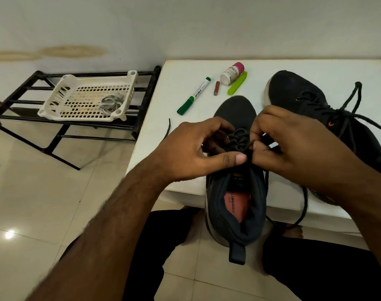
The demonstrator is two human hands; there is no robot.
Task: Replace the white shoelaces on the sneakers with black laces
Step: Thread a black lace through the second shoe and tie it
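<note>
Black lace (239, 137) is threaded through the eyelets of the near sneaker (235, 192), which lies on the worktop (185, 83) with its heel hanging over the front edge. The lace is pinched just above the sneaker's tongue by both hands: the left hand (191, 153) grips it between thumb and curled fingers, and the right hand (293, 144) is curled round the strand on the sneaker's other side. A loose length of lace is seen trailing down from the right hand past the worktop edge, and another end lies on the worktop left of the sneaker. A second sneaker (315, 109), already laced in black, is set to the right of the near sneaker. Beyond the near sneaker's toe are laid a green marker (193, 96), a small brown stick (216, 88), a white bottle (231, 73) with a pink cap and a lime-green clip (237, 83). Well to the left of the sneaker, a black rack (22, 101) on the floor carries a white basket (87, 96) with pale laces (110, 103) coiled in it.
</note>
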